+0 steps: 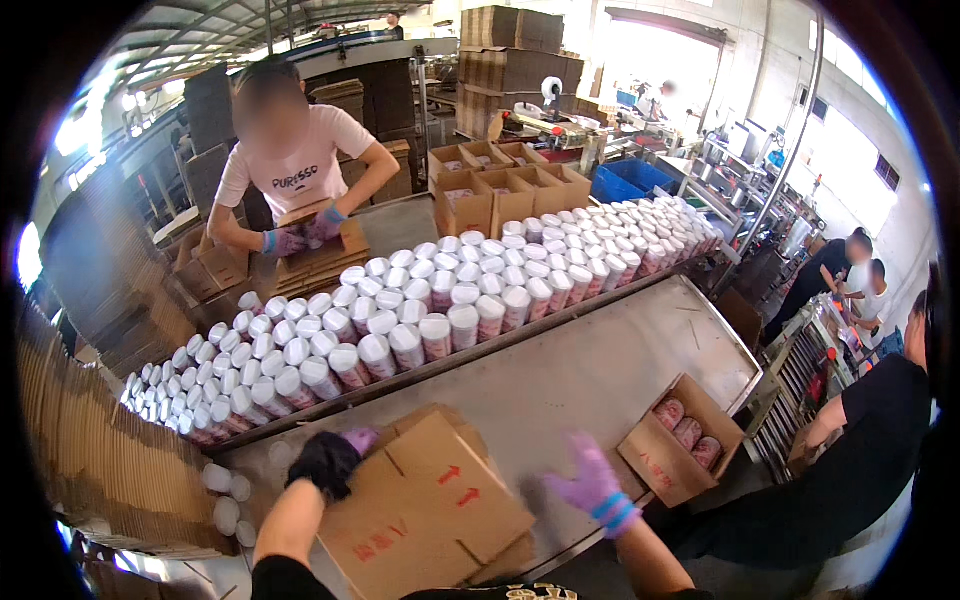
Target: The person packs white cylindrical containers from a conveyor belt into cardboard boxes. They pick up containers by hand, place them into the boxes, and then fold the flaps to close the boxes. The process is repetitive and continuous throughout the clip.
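A stack of flattened cardboard cartons (425, 510) with red printing lies on the metal table right in front of me. My left hand (328, 465), in a black glove with purple showing at the fingers, grips the top carton at its upper left edge. To the right of the stack my right hand (585, 480), in a purple glove with a blue cuff, is raised over the table, fingers apart and slightly blurred, holding nothing. Just beyond it stands an open carton (665, 465) with several pink-and-white cans (688, 432) lying in it.
Beyond the metal table (600, 350) run long rows of white-lidded cans (435, 325). Across them a person (300, 170) in gloves handles cardboard. Open cartons (465, 210) and a blue bin (635, 180) stand behind. Stacked cardboard (110, 460) rises at left; another person's dark sleeve (875, 420) is close at right.
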`<state>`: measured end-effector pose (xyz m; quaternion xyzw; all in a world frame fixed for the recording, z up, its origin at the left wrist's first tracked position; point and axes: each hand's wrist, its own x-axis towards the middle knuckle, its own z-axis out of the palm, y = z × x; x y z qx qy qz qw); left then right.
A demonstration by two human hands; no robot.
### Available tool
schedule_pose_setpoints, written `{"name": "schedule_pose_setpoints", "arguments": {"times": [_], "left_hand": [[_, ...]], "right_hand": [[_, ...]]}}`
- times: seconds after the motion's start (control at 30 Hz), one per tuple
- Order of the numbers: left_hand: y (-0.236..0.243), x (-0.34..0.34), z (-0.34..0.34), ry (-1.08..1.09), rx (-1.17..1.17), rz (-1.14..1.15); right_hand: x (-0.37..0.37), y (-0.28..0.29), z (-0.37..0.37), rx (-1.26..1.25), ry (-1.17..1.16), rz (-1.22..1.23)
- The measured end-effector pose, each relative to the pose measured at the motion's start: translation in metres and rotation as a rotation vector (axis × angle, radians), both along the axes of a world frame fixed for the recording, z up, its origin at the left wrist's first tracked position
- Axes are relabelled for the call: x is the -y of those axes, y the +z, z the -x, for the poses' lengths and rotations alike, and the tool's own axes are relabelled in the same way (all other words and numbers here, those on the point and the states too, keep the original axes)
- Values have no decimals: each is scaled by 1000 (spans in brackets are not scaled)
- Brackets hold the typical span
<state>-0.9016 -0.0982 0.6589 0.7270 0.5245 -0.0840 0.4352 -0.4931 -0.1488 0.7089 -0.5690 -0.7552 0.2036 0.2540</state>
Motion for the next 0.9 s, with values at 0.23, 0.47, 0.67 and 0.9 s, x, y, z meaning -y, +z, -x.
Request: {"name": "schedule_pose_setpoints", "arguments": {"times": [0.23, 0.47, 0.67, 0.9], "left_hand": [[-30, 16, 42, 3, -147, -199], [51, 110, 3, 211, -53, -395], [49, 148, -10, 205, -169, -708], [85, 154, -28, 147, -311, -698]], "right_hand": [[5, -38, 149, 372, 254, 179], [19, -36, 134, 345, 129, 273], [23, -31, 137, 417, 178, 214], [-13, 21, 157, 316, 102, 127]]}}
